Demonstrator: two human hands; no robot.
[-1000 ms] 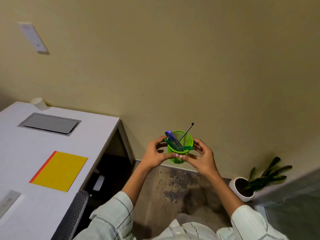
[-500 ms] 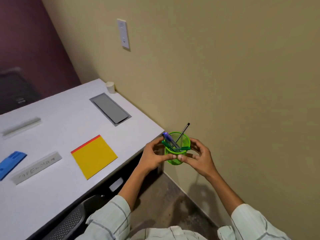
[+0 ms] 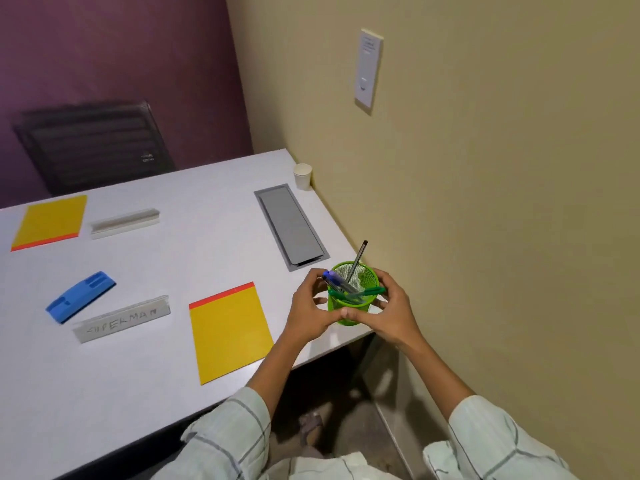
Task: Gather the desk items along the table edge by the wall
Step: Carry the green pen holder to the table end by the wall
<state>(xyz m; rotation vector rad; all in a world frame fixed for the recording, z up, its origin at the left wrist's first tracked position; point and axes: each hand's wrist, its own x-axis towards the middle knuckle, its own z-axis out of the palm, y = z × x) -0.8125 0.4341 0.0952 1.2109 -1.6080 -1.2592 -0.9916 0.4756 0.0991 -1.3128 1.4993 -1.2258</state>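
Cupping green pen holder | left hand | right hand | between both

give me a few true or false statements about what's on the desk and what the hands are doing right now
1. Both hands hold the green mesh pen cup, the left hand and the right hand on either side. True.
2. The pen cup is empty. False: it holds several pens, including a blue pen.
3. A white paper cup stands at the far corner by the wall. True.
4. The blue eraser lies on top of a yellow notepad. False: it lies on the bare table, apart from both pads.
5. Only one yellow notepad is on the table. False: there are two.
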